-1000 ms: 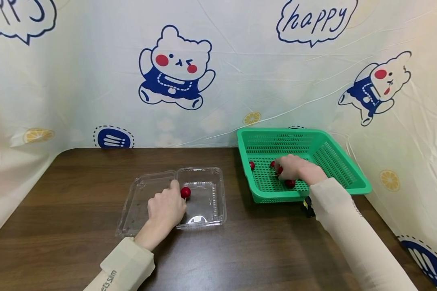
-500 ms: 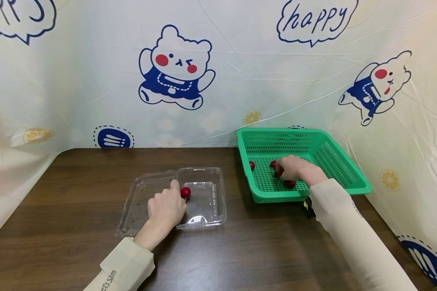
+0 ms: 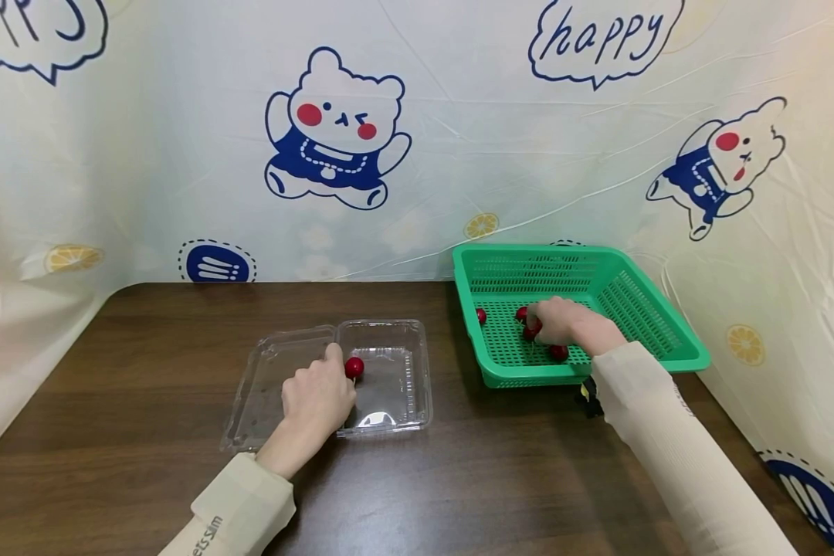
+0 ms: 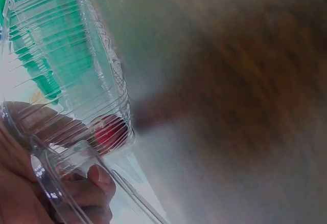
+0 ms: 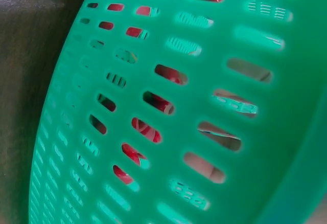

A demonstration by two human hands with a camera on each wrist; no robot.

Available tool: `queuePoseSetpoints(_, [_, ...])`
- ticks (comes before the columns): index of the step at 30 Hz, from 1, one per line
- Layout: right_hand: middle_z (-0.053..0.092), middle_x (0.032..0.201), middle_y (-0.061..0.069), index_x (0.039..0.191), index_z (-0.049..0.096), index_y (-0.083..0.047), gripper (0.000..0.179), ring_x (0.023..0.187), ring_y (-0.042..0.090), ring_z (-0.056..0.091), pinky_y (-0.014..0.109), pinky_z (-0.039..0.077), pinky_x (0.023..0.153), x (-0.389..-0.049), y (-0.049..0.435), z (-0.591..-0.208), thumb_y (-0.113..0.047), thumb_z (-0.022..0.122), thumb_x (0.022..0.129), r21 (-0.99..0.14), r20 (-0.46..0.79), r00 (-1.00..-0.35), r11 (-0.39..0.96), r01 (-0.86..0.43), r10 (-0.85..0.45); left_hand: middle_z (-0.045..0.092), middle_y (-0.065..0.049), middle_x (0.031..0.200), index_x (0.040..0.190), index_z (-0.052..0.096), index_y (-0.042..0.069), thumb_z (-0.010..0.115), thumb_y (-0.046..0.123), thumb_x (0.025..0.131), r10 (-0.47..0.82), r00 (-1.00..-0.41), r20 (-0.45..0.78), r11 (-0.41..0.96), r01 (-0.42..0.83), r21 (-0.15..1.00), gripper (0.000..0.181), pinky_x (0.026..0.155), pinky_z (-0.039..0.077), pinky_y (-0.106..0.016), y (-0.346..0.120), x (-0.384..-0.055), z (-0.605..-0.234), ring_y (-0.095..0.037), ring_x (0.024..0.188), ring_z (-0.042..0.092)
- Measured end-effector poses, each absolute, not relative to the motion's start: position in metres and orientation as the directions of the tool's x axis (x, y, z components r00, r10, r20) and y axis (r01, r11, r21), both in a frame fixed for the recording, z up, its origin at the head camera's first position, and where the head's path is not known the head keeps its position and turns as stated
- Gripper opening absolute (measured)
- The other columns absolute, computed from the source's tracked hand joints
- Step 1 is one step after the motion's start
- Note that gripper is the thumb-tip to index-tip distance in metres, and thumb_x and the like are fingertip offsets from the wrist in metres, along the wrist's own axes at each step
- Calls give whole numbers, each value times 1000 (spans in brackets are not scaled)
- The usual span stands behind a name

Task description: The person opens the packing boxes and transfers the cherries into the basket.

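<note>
My left hand point(image 3: 317, 392) grips the hinge side of a clear plastic clamshell box point(image 3: 417, 386), its fingers curled around the edge in the left wrist view. One red cherry point(image 3: 354, 367) lies in the box, right beside that hand. My right hand point(image 3: 563, 320) reaches down into a green mesh basket point(image 3: 674, 340), its fingertips pinching a dark red cherry point(image 3: 531, 333). More cherries lie around it on the basket floor: one just behind point(image 3: 521, 314), one below the palm point(image 3: 559, 353), another at the left wall point(image 3: 481, 316). Through the basket slots, the right wrist view shows red fruit and parts of fingers.
The box's open lid point(image 3: 264, 386) lies flat to the left on the brown wooden table point(image 3: 132, 401). A sheet printed with cartoon bears point(image 3: 337, 147) hangs behind the table and along its sides. A small black object point(image 3: 587, 398) shows under the right sleeve.
My right fingertips have shifted slightly at the cherry, which sits a little lower. The cherry beneath the palm has rolled slightly right. The left hand and box have stayed still.
</note>
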State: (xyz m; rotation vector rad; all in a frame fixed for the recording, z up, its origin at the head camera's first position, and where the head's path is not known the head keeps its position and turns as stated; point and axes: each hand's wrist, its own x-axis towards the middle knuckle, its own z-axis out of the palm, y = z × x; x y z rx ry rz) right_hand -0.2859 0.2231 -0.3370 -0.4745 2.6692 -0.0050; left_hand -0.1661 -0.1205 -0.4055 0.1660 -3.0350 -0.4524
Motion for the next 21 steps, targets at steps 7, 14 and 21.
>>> queuePoseSetpoints(7, [63,117,19,123,60,-1,30,76,20,53,34,47,70,-285,224,-334,-7,56,94,-89,-408,-847,938,-334,-340,66,-24,78,96,48,1,57,16,87,-115,-992,58,951,-93,296,19,50,47,-51,-120,-166,-405,-44,64,64])
queuePoseSetpoints(14, [65,114,18,124,60,-1,31,73,18,52,33,45,68,-286,224,-330,-11,57,95,-105,-403,-838,928,-356,-367,67,-24,79,95,48,1,57,16,87,-115,-991,61,951,-92,296,19,50,47,-52,-120,-166,-406,-45,64,64])
queuePoseSetpoints(21, [63,125,19,129,58,-3,35,87,21,59,39,51,78,-286,219,-323,-16,59,96,-126,-378,-842,922,-366,-386,67,-24,79,95,48,1,57,17,88,-117,-991,59,950,-95,297,20,51,47,-52,-120,-166,-406,-45,65,64])
